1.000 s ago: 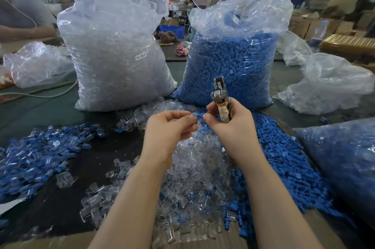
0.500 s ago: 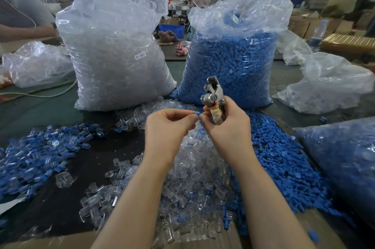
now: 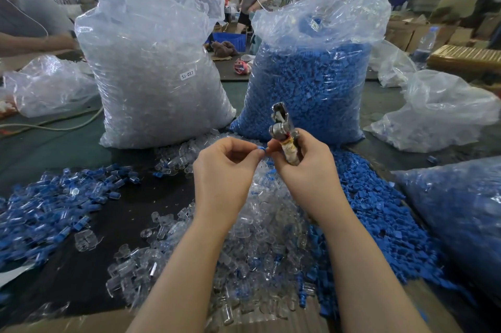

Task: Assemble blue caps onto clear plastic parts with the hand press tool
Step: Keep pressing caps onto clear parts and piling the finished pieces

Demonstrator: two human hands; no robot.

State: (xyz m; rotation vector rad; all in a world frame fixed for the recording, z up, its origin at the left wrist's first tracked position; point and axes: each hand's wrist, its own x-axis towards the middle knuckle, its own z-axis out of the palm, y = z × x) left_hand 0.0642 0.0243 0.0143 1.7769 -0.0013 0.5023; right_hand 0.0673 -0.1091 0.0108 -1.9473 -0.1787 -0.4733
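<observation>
Clearly, bag label "SJ-017".

- White sticker reading "SJ-017", stuck to front of large clear plastic bag of clear parts.
- No other legible text.

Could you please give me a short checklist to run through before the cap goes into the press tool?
1. Blue cap pinched at the left hand fingertips: ok.
2. Hand press tool held upright in the right hand grip: ok.
3. Clear part seated under the cap: cannot tell.
4. Tool mouth free of a part: cannot tell.
5. Loose clear parts within reach below: ok.
</observation>
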